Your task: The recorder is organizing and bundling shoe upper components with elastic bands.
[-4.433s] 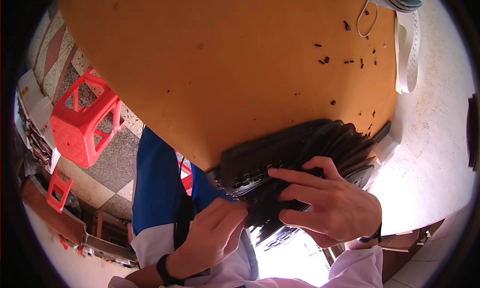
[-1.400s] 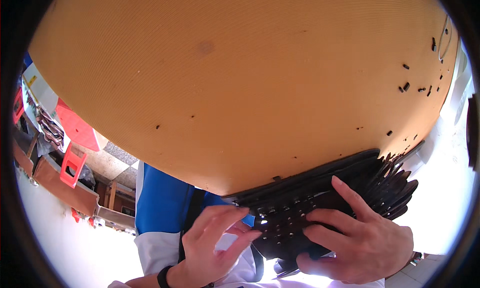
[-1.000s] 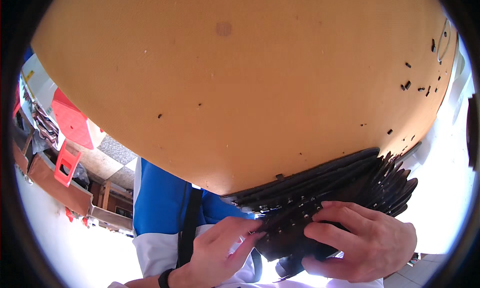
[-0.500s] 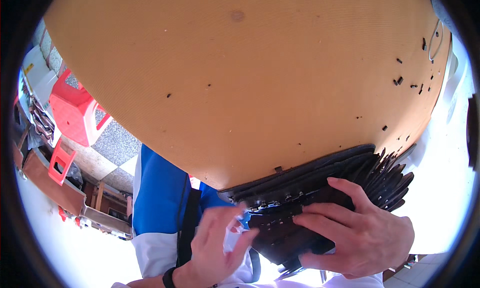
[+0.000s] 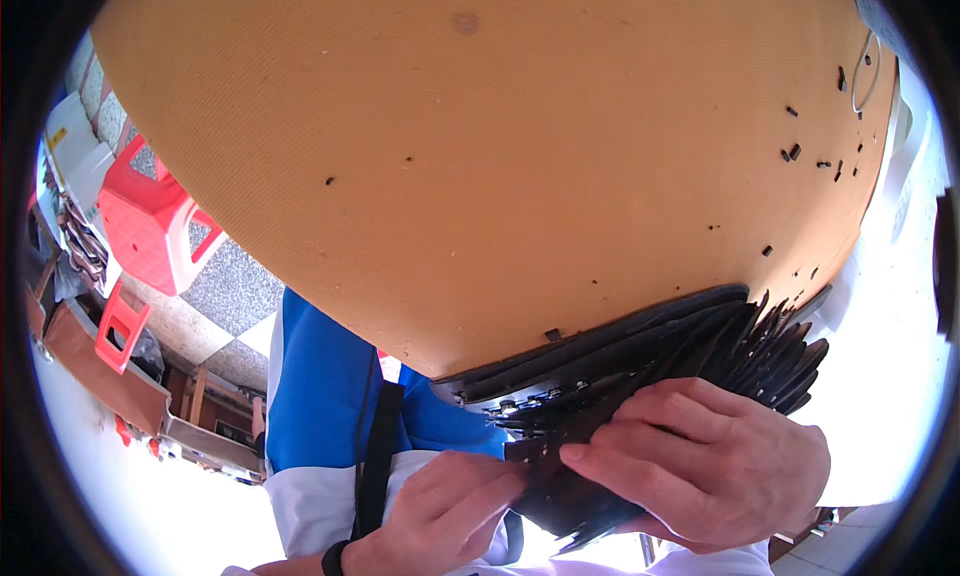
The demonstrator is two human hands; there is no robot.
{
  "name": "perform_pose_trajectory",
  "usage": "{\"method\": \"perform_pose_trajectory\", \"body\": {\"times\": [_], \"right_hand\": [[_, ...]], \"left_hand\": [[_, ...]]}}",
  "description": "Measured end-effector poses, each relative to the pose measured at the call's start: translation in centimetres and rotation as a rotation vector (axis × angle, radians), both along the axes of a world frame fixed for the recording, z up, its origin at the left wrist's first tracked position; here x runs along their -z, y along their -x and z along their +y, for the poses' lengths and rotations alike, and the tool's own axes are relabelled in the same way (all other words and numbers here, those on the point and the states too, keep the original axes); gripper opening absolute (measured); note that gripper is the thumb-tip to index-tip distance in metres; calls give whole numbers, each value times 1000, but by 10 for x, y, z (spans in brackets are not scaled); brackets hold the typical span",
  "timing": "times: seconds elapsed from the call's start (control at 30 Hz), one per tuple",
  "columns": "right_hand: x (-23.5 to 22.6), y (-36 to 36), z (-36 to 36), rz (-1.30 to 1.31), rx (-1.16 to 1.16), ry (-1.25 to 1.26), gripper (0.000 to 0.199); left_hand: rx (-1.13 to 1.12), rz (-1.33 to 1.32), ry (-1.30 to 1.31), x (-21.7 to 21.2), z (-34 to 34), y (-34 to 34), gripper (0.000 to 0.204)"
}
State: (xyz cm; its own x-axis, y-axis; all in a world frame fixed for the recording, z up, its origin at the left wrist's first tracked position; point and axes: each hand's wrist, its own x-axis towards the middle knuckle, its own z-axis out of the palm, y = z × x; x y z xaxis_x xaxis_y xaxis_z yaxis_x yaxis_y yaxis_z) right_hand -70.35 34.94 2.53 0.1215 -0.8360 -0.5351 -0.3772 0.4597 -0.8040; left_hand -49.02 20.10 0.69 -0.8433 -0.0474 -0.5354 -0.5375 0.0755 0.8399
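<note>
A bundle of dark, flat strips, leather-like, fans out at the table's near edge, its tips spreading to the right. Small metal fittings show along its left part. My right hand is closed over the near strips, thumb hidden underneath. At the bundle's left end, my left hand has its fingers pinched together on the end of a dark strip; the fingertips are partly hidden. Behind both hands, a longer stack of dark strips lies along the table edge.
The tan, finely ribbed table curves across the view. Small black bits are scattered at its right, near a thin wire loop. Red plastic stools stand on the chequered floor at the left. My blue-clad leg is below the table edge.
My left hand has moved right and down from its raised, open pose and closed on the strip end. My right fingers have drawn in over the bundle, and its strips have shifted.
</note>
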Motion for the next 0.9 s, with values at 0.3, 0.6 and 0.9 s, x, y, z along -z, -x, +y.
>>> {"method": "perform_pose_trajectory", "body": {"times": [0.3,0.6,0.9], "right_hand": [[10,9,-7,27,-17,-10,39],[9,11,2,-77,-130,-20,51],[8,15,-1,-65,-193,-38,55]], "left_hand": [[-43,1,-100,5,2,-18,22],[-151,-373,282,9,16,5,20],[-3,-320,175,14,9,-4,51]]}}
